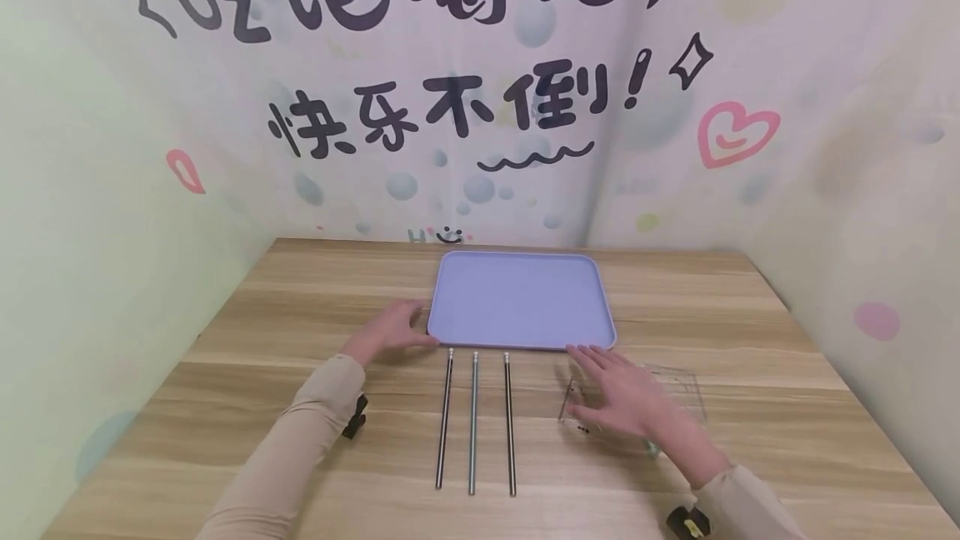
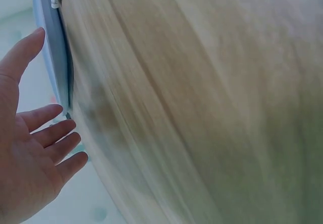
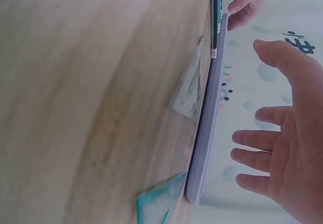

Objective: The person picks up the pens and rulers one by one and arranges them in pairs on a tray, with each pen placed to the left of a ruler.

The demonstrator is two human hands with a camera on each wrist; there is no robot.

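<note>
A lavender tray [image 1: 521, 300] lies at the back of the wooden table. My left hand [image 1: 388, 328], fingers extended and apart, is beside its front left corner; whether the thumb touches the rim I cannot tell. Near the front right corner is my right hand [image 1: 626, 394], its fingers spread with nothing gripped. Under and around that hand lie clear drawing pieces, one a transparent piece [image 3: 187, 90] and another with a teal edge [image 3: 157, 200], partly hidden in the head view. Between the hands lie a dark pencil [image 1: 445, 423], a teal pencil [image 1: 473, 423] and another dark pencil [image 1: 510, 423], side by side.
The wooden table [image 1: 315, 290] runs back to a wall hanging [image 1: 360, 198] printed with dark characters and bubbles. A similar pale covering [image 1: 862, 215] borders the right side. Each wrist wears a black device, such as the left wrist device [image 1: 356, 418].
</note>
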